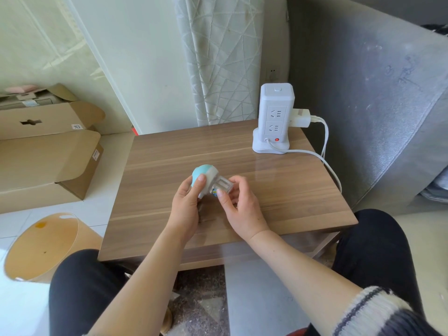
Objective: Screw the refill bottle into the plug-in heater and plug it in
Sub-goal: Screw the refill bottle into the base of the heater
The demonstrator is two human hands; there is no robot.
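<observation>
Above the middle of the wooden table (278, 190), my left hand (186, 207) grips the plug-in heater (206, 174), a rounded white body with a light-blue cap. My right hand (238, 207) holds the clear refill bottle (224, 184) by thumb and fingers. The bottle lies tilted on its side, its neck meeting the heater's underside. How far the bottle sits in the heater is hidden by my fingers. A white tower power strip (275, 117) stands upright at the table's far right, with free sockets facing me.
A white charger (300, 117) is plugged into the strip's right side, and white cables (324, 163) trail off the table's right edge. Cardboard boxes (48, 154) lie on the floor at left, a beige bin (46, 246) near my left knee. A grey sofa stands at right.
</observation>
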